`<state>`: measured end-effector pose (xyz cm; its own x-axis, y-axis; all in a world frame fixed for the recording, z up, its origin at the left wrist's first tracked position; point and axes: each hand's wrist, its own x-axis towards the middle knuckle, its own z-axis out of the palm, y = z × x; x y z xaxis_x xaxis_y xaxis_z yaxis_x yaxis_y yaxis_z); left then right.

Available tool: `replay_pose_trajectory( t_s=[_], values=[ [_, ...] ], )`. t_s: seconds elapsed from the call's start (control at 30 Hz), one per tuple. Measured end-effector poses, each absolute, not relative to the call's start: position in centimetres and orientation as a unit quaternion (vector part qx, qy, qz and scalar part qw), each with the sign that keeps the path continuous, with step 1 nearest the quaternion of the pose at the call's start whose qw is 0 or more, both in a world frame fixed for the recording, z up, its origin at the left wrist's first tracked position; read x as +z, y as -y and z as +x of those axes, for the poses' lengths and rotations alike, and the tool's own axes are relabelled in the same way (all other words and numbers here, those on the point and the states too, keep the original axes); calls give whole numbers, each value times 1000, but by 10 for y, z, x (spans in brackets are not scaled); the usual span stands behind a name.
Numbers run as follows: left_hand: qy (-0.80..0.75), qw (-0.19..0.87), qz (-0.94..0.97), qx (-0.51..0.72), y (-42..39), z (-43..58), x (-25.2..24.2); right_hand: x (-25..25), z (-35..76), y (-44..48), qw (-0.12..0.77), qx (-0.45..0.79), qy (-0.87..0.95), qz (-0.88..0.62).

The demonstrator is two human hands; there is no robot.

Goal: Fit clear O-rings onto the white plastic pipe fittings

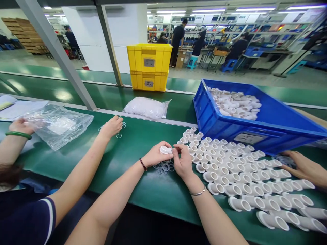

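Observation:
My left hand (154, 156) is closed around a small white plastic pipe fitting (165, 149) with a flanged end. The fingertips of my right hand (183, 162) are pinched at the fitting's right end; whether they also hold a ring there I cannot make out. Beneath my hands, a loose pile of thin clear rings (164, 167) lies on the green work surface (102, 166). Just right of my right hand, many similar white fittings (235, 177) stand in slanted rows.
Behind the rows sits a blue bin (255, 132) partly filled with white parts. A bag of white pieces (146, 107) and stacked yellow crates (149, 66) are farther back. At left, a co-worker's hand (112, 126) touches rings near a plastic bag (58, 124); another person's hand (304, 166) reaches in at right.

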<state>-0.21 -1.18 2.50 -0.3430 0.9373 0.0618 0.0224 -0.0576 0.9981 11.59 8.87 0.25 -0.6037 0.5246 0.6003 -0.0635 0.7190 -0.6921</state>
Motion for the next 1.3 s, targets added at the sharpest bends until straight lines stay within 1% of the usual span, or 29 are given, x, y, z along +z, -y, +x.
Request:
replay_pose_trajectory(
  t_s=[0.1,0.33,0.53,0.63,0.77,0.9,1.0,1.17,1.3],
  values=[
    [-599,340,447,571,12,-2,26,0,114,-88,422,381,808,-152],
    [-649,279,491,510,16,-3,31,-1,113,-86,410,425,792,-157],
    [-641,279,556,449,18,-10,29,-4,112,-89,380,460,787,-157],
    [-637,271,573,438,19,-11,29,-4,109,-90,356,544,741,-169],
    [-610,251,569,492,19,-5,30,-2,106,-90,302,698,626,-171],
    [-580,273,528,557,16,1,27,4,107,-88,255,785,537,-176],
    [-554,306,494,597,14,4,22,8,109,-86,232,817,500,-169],
    [-466,390,405,683,11,9,18,11,110,-84,243,832,483,-129],
    [-429,427,358,711,9,15,22,10,109,-84,250,827,490,-116]
  ],
)
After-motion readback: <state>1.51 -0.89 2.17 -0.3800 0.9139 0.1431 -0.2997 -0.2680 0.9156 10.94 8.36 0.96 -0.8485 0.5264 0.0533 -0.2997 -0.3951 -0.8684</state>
